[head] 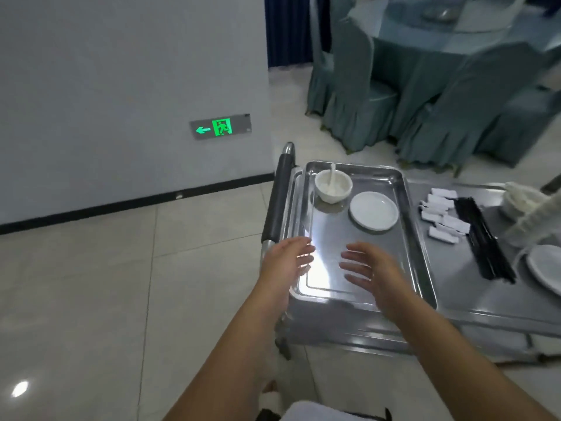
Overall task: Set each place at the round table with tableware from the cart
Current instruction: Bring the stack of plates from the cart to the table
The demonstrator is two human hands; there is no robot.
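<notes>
A steel tray (413,226) lies on the left end of the metal cart (473,317). At its far end stand a white bowl (333,187) with a white spoon (332,174) in it and a small white plate (374,210). My left hand (285,262) hovers with straight fingers over the tray's near left edge. My right hand (370,268) is spread open above the tray's near half, holding nothing. The two palms face each other. The round table (431,34) with a glass top stands at the back right.
Black chopsticks (482,238) and white chopstick rests (440,217) lie on the cart to the right of the tray. Another white plate (546,265) and stacked white ware (528,205) sit at the far right. Covered chairs (358,95) ring the table. A grey wall (121,86) is on the left.
</notes>
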